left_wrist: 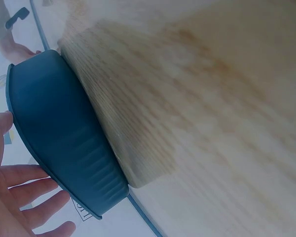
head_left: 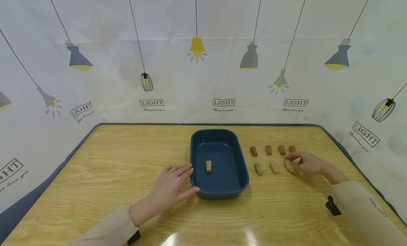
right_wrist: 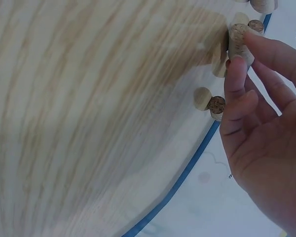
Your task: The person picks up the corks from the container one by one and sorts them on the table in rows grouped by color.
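Observation:
My left hand [head_left: 171, 187] rests its fairly straight fingers and thumb against the left rim of a dark blue rectangular basin [head_left: 219, 195]. In the left wrist view, the fingertips [left_wrist: 59, 200] touch that rim from outside. A single pale cork [head_left: 208, 166] stands or lies inside the basin; which one I cannot tell. To the right, my right hand [head_left: 310, 164] pinches a light cork [head_left: 288, 165] between thumb and finger, at the right end of the near row. The right wrist view shows this cork [right_wrist: 238, 42] at the fingertips, over the table.
Two more light corks, one [head_left: 259, 169] beside another [head_left: 274, 167], continue the near row. Behind them runs a row of darker brown corks [head_left: 268, 150]. The wooden table [head_left: 111, 161] ends at a printed backdrop [head_left: 178, 76] on its far side and both flanks.

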`<state>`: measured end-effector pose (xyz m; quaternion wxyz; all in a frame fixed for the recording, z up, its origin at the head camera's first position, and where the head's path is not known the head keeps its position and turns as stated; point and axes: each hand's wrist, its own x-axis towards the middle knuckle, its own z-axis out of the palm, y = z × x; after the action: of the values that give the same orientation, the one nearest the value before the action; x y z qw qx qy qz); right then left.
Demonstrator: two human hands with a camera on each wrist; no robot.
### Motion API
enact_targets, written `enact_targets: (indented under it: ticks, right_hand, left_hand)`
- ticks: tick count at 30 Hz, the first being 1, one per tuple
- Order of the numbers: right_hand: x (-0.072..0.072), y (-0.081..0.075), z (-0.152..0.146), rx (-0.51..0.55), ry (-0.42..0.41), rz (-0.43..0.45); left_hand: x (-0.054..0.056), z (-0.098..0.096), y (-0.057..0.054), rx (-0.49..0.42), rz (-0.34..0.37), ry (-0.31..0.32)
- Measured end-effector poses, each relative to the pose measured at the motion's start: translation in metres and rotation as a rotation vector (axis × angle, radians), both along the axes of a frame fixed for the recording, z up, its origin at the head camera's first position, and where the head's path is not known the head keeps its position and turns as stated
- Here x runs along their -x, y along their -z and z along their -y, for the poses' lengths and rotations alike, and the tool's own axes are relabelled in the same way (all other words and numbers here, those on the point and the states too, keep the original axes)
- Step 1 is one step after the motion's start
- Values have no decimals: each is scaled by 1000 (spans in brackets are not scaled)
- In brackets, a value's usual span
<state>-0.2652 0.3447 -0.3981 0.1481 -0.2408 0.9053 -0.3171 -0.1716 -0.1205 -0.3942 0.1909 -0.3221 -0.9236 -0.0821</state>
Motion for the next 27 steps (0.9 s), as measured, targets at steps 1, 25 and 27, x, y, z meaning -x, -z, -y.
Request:
enact_targets:
  ticks: [1,25,27]
  right_hand:
    - [0,0,0,-5,2,-3]
    - [18,-64,59,-9,-28,-86]
    - [19,-70,72,-17,-39,-87]
  left_hand:
    - [0,0,0,-2,0,0]
    - [1,1,1,-10,-28,11]
    - [1,1,1,-11,-28,12]
